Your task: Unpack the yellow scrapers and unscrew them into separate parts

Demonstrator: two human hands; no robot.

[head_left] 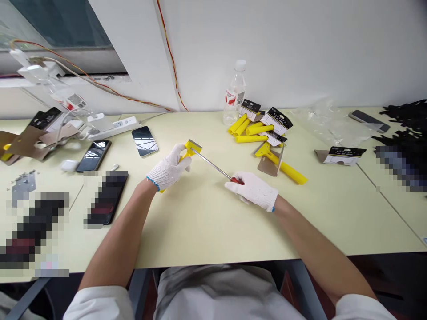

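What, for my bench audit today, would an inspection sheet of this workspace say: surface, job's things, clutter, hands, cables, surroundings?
Surface: pale yellow table, seams showing.
Job's things: yellow scraper in the left hand; red-handled screwdriver in the right hand, tip at the scraper's head.
Clutter: phones to the left; bottle, yellow handles, card packaging and clear plastic bag towards the back and right.
Hands: both white-gloved and closed on their items.
Cables: red-and-yellow cable up the wall; power strip at back left.
Surroundings: white wall behind; window upper left.
Spills: nothing seen.
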